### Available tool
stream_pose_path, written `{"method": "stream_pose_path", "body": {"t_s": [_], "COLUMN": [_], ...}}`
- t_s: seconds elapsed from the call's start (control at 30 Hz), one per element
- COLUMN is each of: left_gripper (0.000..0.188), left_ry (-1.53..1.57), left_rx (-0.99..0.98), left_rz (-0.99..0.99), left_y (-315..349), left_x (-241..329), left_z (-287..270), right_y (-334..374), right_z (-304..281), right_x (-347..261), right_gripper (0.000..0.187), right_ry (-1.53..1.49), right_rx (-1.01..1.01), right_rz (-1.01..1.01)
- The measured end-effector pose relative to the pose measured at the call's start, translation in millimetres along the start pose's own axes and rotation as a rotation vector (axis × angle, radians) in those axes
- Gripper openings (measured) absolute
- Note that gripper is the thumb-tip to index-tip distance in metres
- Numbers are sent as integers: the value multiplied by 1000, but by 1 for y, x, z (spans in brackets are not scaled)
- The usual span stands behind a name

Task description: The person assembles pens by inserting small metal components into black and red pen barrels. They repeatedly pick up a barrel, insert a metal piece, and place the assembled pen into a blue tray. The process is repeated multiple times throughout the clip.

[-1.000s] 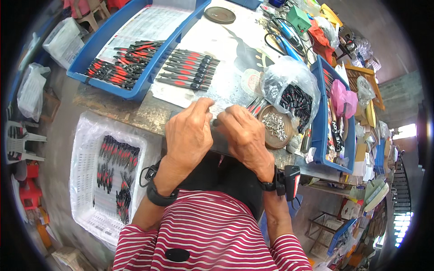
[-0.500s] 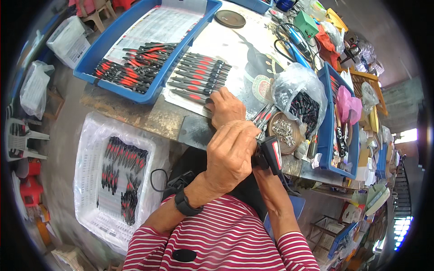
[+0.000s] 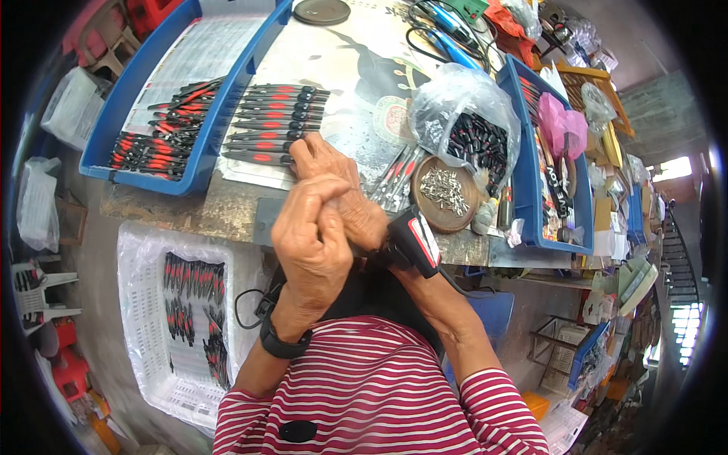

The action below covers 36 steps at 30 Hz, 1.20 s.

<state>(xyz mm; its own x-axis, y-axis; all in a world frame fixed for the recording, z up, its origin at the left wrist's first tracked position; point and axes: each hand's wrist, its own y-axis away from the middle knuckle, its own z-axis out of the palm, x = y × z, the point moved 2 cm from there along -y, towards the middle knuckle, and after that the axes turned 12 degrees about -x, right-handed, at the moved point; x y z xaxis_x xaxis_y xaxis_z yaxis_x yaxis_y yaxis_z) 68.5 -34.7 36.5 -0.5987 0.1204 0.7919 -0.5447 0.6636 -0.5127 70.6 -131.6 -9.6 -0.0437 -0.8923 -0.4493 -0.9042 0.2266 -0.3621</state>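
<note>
Red-and-black pens (image 3: 274, 125) lay rowed on the table (image 3: 220, 211), roughly eight. A second earlier both hands were together; now the right hand (image 3: 326, 163) was at the nearest pen's end, so the row probably grew. Couldn't tell if it gripped. Left hand (image 3: 311, 227): curled, contents hidden. Two blue trays (image 3: 144, 181) up there, one metal-bits dish (image 3: 447, 224).

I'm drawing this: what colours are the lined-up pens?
The pens are grey and black with red patches, in the head view.
</note>
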Motion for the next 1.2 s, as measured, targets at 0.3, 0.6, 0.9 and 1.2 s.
{"method": "stream_pose_path", "body": {"t_s": [0.3, 0.6, 0.9, 1.2], "left_gripper": [14, 9, 22, 17], "left_ry": [0, -542, -729, -782], "left_rx": [-64, -486, -589, -626], "left_rz": [-114, -171, -152, -155], "left_y": [-17, -28, -27, -26], "left_x": [-4, -7, -18, -22], "left_z": [20, 76, 96, 99], "right_y": [66, 120, 139, 160], "right_z": [-52, -90, -100, -134], "right_x": [0, 4, 7, 8], "right_gripper": [18, 10, 14, 15], "right_ry": [89, 100, 149, 204], "right_rx": [-5, 34, -32, 41], "right_rz": [195, 358, 447, 525]}}
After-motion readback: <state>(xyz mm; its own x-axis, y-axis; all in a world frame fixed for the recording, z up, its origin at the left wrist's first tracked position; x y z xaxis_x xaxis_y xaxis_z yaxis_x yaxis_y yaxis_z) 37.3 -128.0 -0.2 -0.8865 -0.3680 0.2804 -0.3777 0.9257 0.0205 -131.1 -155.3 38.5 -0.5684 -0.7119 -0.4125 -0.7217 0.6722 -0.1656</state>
